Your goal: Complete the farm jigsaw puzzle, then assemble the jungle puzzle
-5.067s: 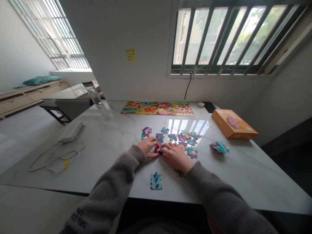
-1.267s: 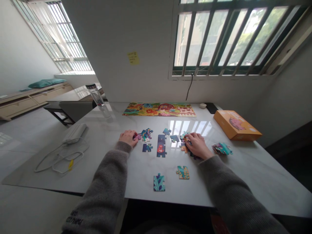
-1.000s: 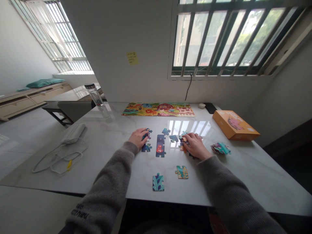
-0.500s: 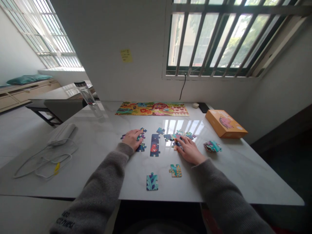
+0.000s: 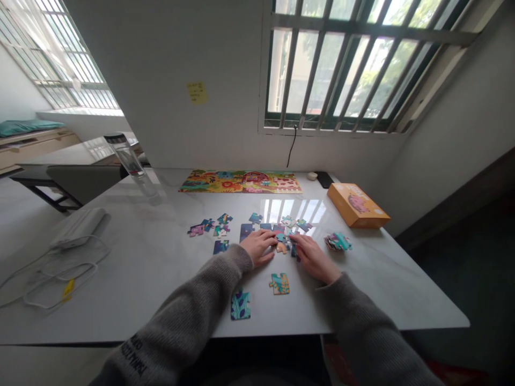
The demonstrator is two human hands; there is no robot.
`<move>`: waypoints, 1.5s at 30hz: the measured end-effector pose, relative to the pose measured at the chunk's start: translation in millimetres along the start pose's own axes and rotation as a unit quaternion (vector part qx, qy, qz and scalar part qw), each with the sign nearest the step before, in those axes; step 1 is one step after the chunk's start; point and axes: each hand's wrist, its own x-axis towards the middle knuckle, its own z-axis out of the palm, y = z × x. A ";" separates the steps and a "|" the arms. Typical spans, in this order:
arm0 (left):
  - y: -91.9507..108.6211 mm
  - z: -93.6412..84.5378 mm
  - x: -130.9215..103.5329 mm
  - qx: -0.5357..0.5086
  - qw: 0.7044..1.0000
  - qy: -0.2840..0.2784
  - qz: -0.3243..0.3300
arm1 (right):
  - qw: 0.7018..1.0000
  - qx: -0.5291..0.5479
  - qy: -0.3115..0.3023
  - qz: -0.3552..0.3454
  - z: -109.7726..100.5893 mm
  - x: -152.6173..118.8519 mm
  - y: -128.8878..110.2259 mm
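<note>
Puzzle pieces (image 5: pixel 281 247): had them between loosely spread fingers of left hand (image 5: pixel 257 248) and bent fingers of right hand (image 5: pixel 314 258); couldn't tell if pinching.

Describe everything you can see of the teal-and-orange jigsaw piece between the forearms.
The teal-and-orange jigsaw piece has leaf-like markings, a tab on its left and a notch in its far edge; its other sides look straight. Apparently printed card, it lies flat on the white marbled table, touching nothing else.
</note>
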 end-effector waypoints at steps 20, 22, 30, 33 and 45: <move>-32.7 -27.8 -19.4 -0.028 0.995 0.088 -0.043 | 0.998 -0.067 0.016 0.015 5.6 13.6 -16.0; -37.5 -24.3 -21.5 -0.011 0.996 0.074 -0.055 | 0.997 -0.076 0.016 0.019 10.2 23.6 -21.0; -39.1 -17.9 -23.6 0.015 0.997 0.037 -0.073 | 0.992 -0.118 -0.036 0.017 8.7 35.5 -21.3; -40.2 -18.4 -23.6 0.007 0.997 0.034 -0.069 | 0.991 -0.123 -0.041 0.029 1.2 29.5 -18.1; -75.2 -32.8 -35.5 0.032 0.986 0.091 -0.134 | 0.990 -0.137 0.023 0.028 -2.4 27.7 -20.2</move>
